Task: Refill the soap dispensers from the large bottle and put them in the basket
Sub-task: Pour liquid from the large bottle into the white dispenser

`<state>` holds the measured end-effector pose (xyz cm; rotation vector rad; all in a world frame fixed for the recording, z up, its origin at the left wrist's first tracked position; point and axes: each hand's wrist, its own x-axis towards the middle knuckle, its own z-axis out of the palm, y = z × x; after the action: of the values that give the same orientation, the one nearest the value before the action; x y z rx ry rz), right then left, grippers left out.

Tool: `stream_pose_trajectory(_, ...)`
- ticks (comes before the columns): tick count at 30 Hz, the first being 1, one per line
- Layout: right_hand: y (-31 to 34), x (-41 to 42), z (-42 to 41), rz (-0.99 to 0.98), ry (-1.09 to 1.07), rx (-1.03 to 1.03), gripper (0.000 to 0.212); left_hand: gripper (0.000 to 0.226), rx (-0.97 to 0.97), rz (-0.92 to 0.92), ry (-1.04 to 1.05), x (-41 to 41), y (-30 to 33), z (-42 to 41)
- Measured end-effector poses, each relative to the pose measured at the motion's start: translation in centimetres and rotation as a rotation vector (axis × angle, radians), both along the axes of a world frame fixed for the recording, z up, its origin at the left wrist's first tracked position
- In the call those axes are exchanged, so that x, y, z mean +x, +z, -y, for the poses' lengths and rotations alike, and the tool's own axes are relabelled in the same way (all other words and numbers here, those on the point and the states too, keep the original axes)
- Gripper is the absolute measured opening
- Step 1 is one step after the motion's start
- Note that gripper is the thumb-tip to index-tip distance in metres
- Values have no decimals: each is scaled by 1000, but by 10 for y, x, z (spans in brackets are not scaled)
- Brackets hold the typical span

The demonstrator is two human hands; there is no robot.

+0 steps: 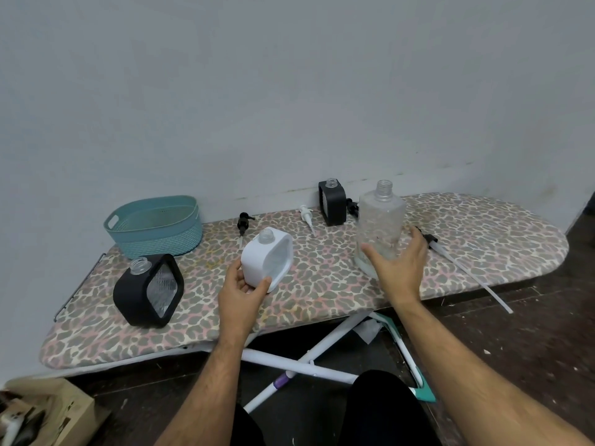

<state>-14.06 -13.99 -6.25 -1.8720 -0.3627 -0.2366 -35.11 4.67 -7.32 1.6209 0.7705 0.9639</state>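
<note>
On the leopard-print ironing board point(322, 294), my left hand point(240, 291) grips the lower corner of a white square soap dispenser point(267, 259), which is tilted and has an open neck. My right hand point(397, 265) is wrapped round the lower part of the large clear bottle point(381, 217), thumb in front and fingers at its right side. The bottle stands upright without a cap. A black dispenser point(141, 291) leans at the near left, uncapped. A second black dispenser point(331, 204) stands at the back by the wall. The teal basket point(154, 233) sits at the back left with nothing visible inside.
Loose pumps lie on the board: a black pump point(242, 222), a white pump point(307, 217), and a long-tubed pump point(463, 268) reaching past the front right edge. The board stands against a grey wall. A cardboard box point(42, 410) sits on the floor at left.
</note>
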Motion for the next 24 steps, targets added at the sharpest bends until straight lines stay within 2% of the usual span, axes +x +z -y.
stream_pose_trajectory(2,0,-12,0,227,-165,20,85,66,0,-1,1,0,-1,-1)
stream_pose_trajectory(4,3,-28,-4,404,-201,83,60,68,-3,2,4,0,-1,-2)
stream_pose_trajectory(7,8,-49,-20,572,-36,117,29,67,-2,8,2,0,-2,-2)
stream_pose_trajectory(9,13,-61,-34,602,146,92,18,64,-1,12,-3,-1,-3,-2)
stream_pose_trajectory(12,23,-68,-55,418,319,21,13,61,5,12,-12,0,-2,-2)
stream_pose_trajectory(15,37,-55,-80,127,415,-108,10,61,-12,39,-43,0,0,-2)
stream_pose_trajectory(17,45,-39,-98,4,445,-195,11,59,-22,64,-59,-1,3,0)
stream_pose_trajectory(24,51,19,-157,13,345,-363,25,57,-33,82,-83,0,4,-1)
